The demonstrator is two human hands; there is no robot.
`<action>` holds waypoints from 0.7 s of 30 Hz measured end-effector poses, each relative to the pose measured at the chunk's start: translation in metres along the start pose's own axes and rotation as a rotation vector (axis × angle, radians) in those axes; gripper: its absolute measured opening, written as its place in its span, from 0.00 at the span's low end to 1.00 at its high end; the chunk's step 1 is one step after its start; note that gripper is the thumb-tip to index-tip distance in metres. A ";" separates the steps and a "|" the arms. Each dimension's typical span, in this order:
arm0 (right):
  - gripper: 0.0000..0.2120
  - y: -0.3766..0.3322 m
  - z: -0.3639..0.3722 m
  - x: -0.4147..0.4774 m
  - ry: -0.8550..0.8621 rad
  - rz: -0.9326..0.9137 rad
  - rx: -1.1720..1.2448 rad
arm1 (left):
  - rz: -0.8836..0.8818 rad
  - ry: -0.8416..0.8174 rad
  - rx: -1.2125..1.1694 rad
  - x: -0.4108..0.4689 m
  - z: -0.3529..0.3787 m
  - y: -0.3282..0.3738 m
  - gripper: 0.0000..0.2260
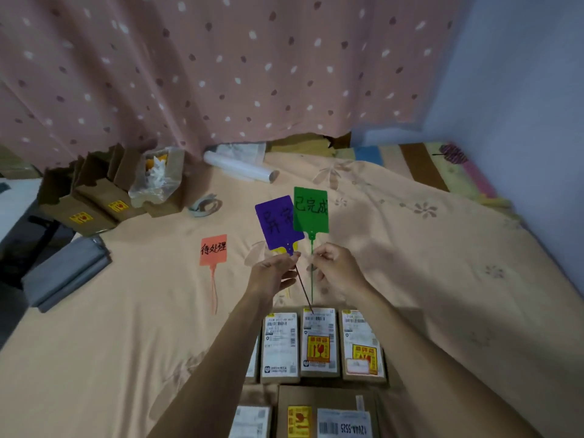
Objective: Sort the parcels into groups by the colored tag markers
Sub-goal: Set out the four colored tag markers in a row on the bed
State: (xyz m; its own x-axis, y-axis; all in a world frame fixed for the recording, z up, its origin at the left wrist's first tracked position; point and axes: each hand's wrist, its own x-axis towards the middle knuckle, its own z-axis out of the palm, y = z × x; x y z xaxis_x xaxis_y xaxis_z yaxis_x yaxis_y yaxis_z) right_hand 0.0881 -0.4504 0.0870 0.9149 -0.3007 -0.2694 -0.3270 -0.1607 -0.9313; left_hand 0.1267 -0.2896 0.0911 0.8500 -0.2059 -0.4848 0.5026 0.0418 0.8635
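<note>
The left hand (pixel 274 269) is closed around the neck of a purple tag (pixel 278 223), with a yellow tag (pixel 282 249) seemingly held behind it; the right hand (pixel 331 263) is pinched on the stem of a green tag (pixel 310 210), probably so the markers can be separated. An orange tag (pixel 213 249) is laid on the bed (pixel 126 311). Parcels (pixel 319 343) are lined up near the wrists, unsorted.

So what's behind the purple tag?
A yellow tag peeks out below the purple tag held in the left hand. Most of it, including any writing, is covered.
</note>
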 end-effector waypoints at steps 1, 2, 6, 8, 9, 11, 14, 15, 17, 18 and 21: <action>0.04 0.006 -0.011 0.006 0.027 0.011 -0.003 | -0.019 0.029 -0.009 0.003 0.006 -0.004 0.08; 0.04 0.012 -0.022 0.013 0.048 0.022 -0.006 | -0.035 0.052 -0.016 0.006 0.013 -0.007 0.09; 0.04 0.037 -0.064 0.040 0.079 0.106 -0.011 | -0.042 0.078 -0.014 0.012 0.029 -0.015 0.15; 0.04 0.052 -0.078 0.051 0.080 0.161 -0.021 | -0.041 0.083 -0.006 0.011 0.032 -0.017 0.14; 0.04 0.059 -0.083 0.057 0.084 0.187 -0.038 | -0.044 0.087 -0.004 0.010 0.033 -0.018 0.14; 0.06 0.070 -0.089 0.068 0.087 0.241 -0.069 | -0.052 0.099 -0.003 0.007 0.032 -0.021 0.16; 0.07 0.077 -0.092 0.084 0.071 0.317 -0.099 | -0.065 0.139 -0.007 0.002 0.025 -0.024 0.15; 0.07 0.078 -0.092 0.089 0.063 0.337 -0.118 | -0.066 0.148 -0.009 0.000 0.022 -0.025 0.13; 0.09 0.080 -0.092 0.097 0.048 0.368 -0.167 | -0.065 0.171 -0.008 -0.005 0.016 -0.027 0.12; 0.10 0.082 -0.092 0.100 0.042 0.380 -0.194 | -0.062 0.180 -0.003 -0.007 0.012 -0.027 0.11; 0.13 0.089 -0.093 0.101 0.041 0.419 -0.261 | -0.055 0.170 0.006 -0.014 0.005 -0.027 0.09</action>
State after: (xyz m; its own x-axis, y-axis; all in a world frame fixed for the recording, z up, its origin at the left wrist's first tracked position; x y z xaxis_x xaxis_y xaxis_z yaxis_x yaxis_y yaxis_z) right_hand 0.1297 -0.5823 -0.0005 0.6834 -0.4259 -0.5929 -0.7182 -0.2467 -0.6506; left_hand 0.1001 -0.2930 0.0757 0.8361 -0.0391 -0.5472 0.5483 0.0292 0.8358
